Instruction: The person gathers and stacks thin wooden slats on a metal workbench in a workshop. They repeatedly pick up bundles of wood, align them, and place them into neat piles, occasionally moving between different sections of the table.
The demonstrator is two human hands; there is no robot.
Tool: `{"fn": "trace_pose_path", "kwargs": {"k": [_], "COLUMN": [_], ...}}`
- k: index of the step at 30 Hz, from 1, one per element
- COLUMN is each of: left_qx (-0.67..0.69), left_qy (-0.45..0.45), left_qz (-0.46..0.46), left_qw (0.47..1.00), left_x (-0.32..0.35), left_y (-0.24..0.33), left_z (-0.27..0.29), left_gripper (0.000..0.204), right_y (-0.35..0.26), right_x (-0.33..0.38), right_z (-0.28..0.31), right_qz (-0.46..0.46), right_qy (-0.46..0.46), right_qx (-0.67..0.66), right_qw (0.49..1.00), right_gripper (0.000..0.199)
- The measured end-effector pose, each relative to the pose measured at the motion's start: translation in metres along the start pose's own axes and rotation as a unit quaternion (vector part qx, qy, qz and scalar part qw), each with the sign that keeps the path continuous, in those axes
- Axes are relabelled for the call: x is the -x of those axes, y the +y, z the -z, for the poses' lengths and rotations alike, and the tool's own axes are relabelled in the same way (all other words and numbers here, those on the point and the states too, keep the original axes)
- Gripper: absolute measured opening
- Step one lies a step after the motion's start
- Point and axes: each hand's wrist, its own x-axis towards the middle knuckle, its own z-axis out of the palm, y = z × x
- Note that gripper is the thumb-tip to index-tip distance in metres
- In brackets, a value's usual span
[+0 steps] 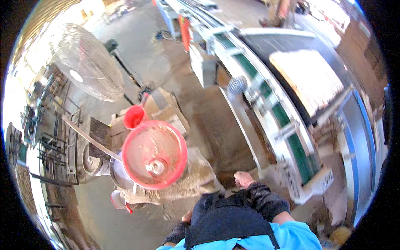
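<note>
My right hand (243,179) is held out in front of my body with its fingers curled in, and nothing shows in it. It is nearest to the front end of a conveyor with a green belt (280,115). Low beside my dark apron, my left hand (187,217) is only partly visible, its fingers hidden. Ahead to the left stands a large red tub (183,143) of tan, muddy liquid, with a pale round thing (156,167) in it. A red dipper (135,116) lies behind the tub, and a white pan with a red handle (118,200) is in front.
A large caged fan (85,62) stands at the far left. Cardboard (166,109) lies behind the tub, and a long wooden stick (91,139) leans beside it. Right of the conveyor, a pale ridged stack (310,79) rests on a black surface. A blue-edged metal panel (357,146) is farther right.
</note>
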Motion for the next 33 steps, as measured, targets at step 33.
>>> {"fn": "trace_pose_path", "kwargs": {"k": [33], "left_qx": [0.694], "left_qy": [0.415], "left_qz": [0.478], "left_qw": [0.343], "left_x": [-0.144], "left_y": [0.263], "left_z": [0.069], "left_gripper": [0.041], "right_y": [-0.674], "right_x": [-0.377], "right_z": [-0.394], "right_qz": [0.789], "right_qy": [0.019], "right_qx": [0.410], "right_qw": [0.456], "right_gripper": [0.036]}}
